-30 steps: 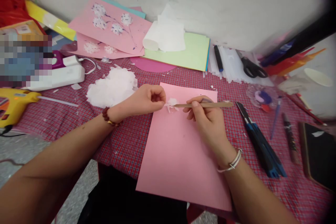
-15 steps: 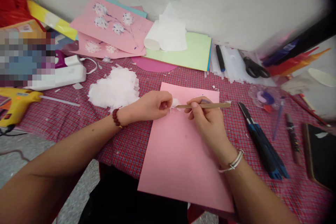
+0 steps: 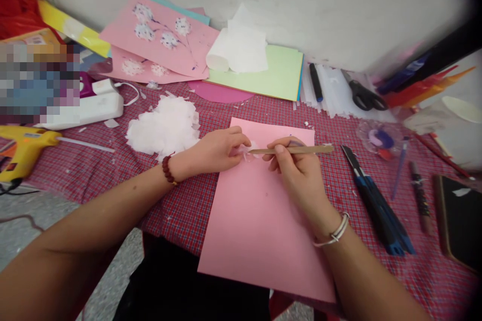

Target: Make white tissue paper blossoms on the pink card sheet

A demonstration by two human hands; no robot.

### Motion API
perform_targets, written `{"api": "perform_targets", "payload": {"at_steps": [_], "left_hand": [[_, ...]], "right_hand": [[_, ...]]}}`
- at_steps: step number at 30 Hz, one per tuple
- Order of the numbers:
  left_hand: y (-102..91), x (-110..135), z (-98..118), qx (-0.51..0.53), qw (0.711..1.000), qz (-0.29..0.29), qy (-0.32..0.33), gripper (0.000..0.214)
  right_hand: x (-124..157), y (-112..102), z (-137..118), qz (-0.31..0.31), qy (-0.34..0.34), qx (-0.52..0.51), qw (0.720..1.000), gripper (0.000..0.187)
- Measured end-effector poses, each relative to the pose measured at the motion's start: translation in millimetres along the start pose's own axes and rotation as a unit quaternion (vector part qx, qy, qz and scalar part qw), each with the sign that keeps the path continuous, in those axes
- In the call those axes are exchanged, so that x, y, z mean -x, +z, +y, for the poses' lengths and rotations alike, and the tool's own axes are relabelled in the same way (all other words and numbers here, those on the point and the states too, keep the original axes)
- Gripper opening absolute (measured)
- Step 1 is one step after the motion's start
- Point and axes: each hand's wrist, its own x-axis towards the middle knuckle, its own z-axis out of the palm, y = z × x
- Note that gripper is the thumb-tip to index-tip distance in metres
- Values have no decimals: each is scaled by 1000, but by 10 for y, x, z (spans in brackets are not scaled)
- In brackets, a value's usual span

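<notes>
A sheet of pink paper (image 3: 259, 220) lies on the checked cloth in front of me. On its upper part is a small crumpled piece of white tissue paper (image 3: 249, 155). My left hand (image 3: 226, 149) reaches in from the left, with thumb and fingertips closed on the edge of this tissue. My right hand (image 3: 295, 165) grips a flat wooden stick (image 3: 311, 150) like a pen. The stick's left tip touches or nearly touches the tissue, close to my left fingertips. Left of the sheet, a loose pile of white tissue pieces (image 3: 165, 123) sits beyond my left wrist.
At left are a yellow glue gun (image 3: 32, 148) and a white power strip (image 3: 94, 108). Pink sheets with white flowers (image 3: 161, 35) and a tissue roll (image 3: 220, 52) lie along the wall. Right are utility knives (image 3: 376, 205), scissors (image 3: 363, 95) and a dark phone-like slab (image 3: 461, 225).
My left fingers have uncurled slightly and come down onto the tissue. The stick in my right hand has shifted a little to the left at its tip.
</notes>
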Motion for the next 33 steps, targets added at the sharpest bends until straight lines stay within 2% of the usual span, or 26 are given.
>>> {"api": "perform_targets", "payload": {"at_steps": [9, 15, 23, 33], "left_hand": [[31, -32, -26, 36, 999, 27, 17, 18], [34, -21, -62, 39, 999, 22, 31, 14], [-24, 31, -50, 55, 998, 21, 15, 9], [-148, 51, -8, 116, 989, 96, 1, 5]], "right_hand": [[8, 0, -6, -10, -5, -28, 1000, 17], [20, -29, 8, 71, 5, -26, 997, 21], [3, -3, 34, -3, -35, 60, 998, 18], [-2, -37, 62, 4, -32, 129, 991, 21]]}}
